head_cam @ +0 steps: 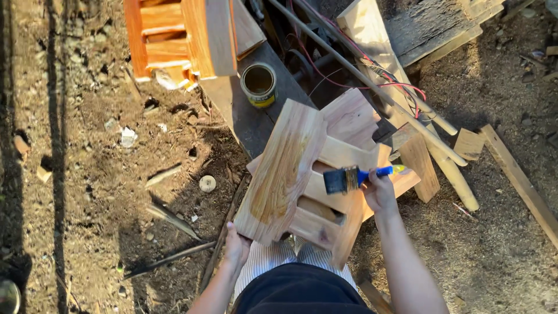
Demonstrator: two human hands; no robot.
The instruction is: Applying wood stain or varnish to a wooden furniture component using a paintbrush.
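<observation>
Ground: you are standing outdoors on bare dirt (87, 174) littered with wood chips and scraps; long shadows are crossing it at left.
Workbench: a dark plank (247, 116) is running up from the middle, lying under the workpiece's far end.
Workpiece: a pale wooden frame (302, 174) with slats is sitting tilted in front of you, its broad side board showing a wet yellowish streak.
Finished piece: an orange-stained wooden frame (174, 35) is sitting at top left, well apart from yours.
Offcuts: boards and a round pole (418, 125) are lying at right, with red wires trailing over them.
Tin: an open can (258, 83) is standing on the plank, just beyond the workpiece.
Left hand (237, 244): you are gripping the frame's near bottom corner, fingers wrapped under it.
Right hand (379, 191): you are closing it round the blue handle of a paintbrush (349, 178), bristles resting against a slat.
</observation>
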